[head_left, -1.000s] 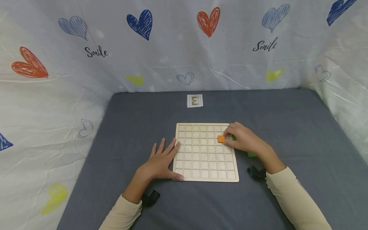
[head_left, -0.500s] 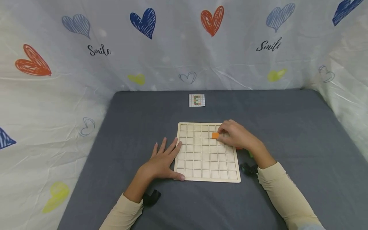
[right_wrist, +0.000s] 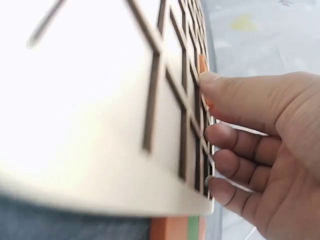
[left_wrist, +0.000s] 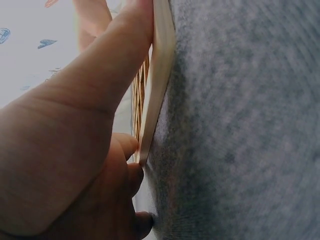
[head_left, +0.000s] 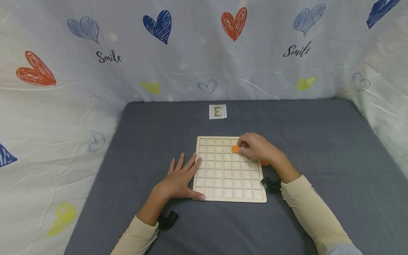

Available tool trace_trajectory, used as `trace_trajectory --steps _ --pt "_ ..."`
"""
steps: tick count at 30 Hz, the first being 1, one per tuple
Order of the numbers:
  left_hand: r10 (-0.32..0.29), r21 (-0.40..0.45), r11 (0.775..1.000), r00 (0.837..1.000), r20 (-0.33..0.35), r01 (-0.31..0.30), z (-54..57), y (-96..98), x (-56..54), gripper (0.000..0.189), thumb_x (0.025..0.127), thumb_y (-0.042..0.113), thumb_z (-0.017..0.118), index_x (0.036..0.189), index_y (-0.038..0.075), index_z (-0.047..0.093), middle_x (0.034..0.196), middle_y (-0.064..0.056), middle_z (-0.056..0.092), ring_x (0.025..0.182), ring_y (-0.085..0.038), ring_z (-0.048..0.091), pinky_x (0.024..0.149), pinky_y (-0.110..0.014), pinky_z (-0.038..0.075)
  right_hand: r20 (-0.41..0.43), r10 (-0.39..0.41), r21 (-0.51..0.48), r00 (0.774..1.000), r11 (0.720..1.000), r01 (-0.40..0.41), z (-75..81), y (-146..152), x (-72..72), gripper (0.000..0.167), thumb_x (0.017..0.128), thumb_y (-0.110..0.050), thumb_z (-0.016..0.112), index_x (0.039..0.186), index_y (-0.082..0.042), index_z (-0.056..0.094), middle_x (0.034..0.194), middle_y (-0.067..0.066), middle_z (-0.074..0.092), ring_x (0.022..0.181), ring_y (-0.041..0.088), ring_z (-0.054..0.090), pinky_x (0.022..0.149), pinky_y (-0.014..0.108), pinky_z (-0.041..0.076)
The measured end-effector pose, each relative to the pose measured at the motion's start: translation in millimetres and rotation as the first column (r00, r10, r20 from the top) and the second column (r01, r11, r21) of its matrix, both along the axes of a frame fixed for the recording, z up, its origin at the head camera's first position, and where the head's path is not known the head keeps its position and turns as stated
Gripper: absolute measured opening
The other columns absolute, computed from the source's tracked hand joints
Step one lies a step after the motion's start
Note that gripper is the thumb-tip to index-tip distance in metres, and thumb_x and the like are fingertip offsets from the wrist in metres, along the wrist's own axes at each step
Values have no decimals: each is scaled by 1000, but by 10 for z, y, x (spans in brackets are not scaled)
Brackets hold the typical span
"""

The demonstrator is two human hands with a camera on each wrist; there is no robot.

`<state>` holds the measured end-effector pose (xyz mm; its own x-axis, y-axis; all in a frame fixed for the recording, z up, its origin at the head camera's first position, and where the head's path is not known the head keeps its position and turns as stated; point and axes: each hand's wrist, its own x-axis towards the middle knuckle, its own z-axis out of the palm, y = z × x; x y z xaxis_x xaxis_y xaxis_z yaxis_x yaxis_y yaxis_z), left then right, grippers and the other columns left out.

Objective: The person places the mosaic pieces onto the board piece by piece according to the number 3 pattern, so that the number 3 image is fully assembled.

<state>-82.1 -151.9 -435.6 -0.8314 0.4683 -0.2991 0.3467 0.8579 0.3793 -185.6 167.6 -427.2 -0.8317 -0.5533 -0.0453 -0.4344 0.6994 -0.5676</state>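
Note:
A pale wooden board (head_left: 220,177) with a grid of square cells lies on the dark grey cloth. My left hand (head_left: 176,182) rests at its left side with the fingers spread, thumb at the near corner. The left wrist view shows the thumb and fingertips touching the board's edge (left_wrist: 159,75). Between thumb and forefinger, my right hand (head_left: 256,147) pinches an orange square tile (head_left: 234,149) at the upper right cells. From the right wrist, the tile (right_wrist: 202,64) shows as a thin orange edge at the grid surface; whether it sits inside a cell I cannot tell.
Beyond the board lies a small card (head_left: 217,111) printed with a coloured grid pattern. Another orange piece (head_left: 264,163) shows at the board's right edge, partly under my right wrist. The right wrist view has orange and green pieces (right_wrist: 167,227) beside the board. A heart-printed curtain (head_left: 188,53) hangs behind.
My right hand has carried the orange tile leftward and slightly away across the board's upper right cells, moving less in the last half second. The left hand keeps its place.

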Motion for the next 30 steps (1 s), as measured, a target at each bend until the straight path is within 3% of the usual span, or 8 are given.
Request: trace_trajectory --steps 6,12,15,18,21,25,27,30 --pt "2 1 1000 1000 2 -2 -15 20 -8 130 67 76 77 163 20 9 168 -2 -2 150 -38 -14 114 -64 -8 66 -14 17 998 1000 12 47 -20 -27 14 89 -13 77 99 -7 69 78 1 56 69 18 49 64 36 41" --pt "-1 4 1000 1000 -2 1 -11 39 -16 130 67 75 77 163 20 10 168 -2 -1 150 -37 -14 114 -63 -8 80 -30 8 996 1000 30 61 -19 -2 9 90 -9 75 92 -10 66 74 0 56 66 18 49 62 35 40" --pt "-1 -3 1000 1000 -3 1 -9 49 -18 130 67 76 77 163 20 9 168 -1 -2 150 -37 -14 114 -63 -8 26 -26 14 999 1000 26 56 -20 50 2 91 -5 67 91 -7 67 73 0 55 65 18 48 61 35 39" --pt "5 -7 1000 1000 -6 -5 -15 58 -20 130 67 76 77 163 20 9 168 -1 -1 150 -36 -14 114 -63 -8 -78 -5 38 997 999 8 48 -4 152 11 91 -2 62 98 -4 72 79 3 60 71 19 52 66 37 43" --pt "7 0 1000 1000 -10 -7 -15 64 -20 130 67 75 78 163 20 11 168 -2 0 150 -37 -14 114 -64 -8 -175 37 64 984 998 -26 27 56 292 21 90 0 63 108 -2 74 95 7 66 86 24 59 77 42 48" --pt "4 13 1000 1000 -11 -4 -12 54 0 129 67 74 78 163 19 12 168 -3 2 150 -38 -13 114 -65 -7 -210 90 -3 973 996 -93 -16 213 470 26 90 -2 66 115 0 72 109 9 68 101 26 61 92 46 47" --pt "6 20 1000 1000 -8 -6 -5 42 19 129 67 74 78 163 18 13 168 -4 2 150 -39 -12 114 -65 -7 -235 105 -58 966 991 -122 -40 311 535 25 90 -2 68 114 -1 72 110 6 68 102 23 61 93 44 48" --pt "13 26 1000 1000 -5 -13 3 26 32 128 68 73 79 163 18 13 168 -4 2 150 -39 -12 114 -65 -7 -266 72 -82 961 992 -97 -42 471 625 19 89 -1 72 108 -5 73 101 -2 66 93 16 60 83 39 51"
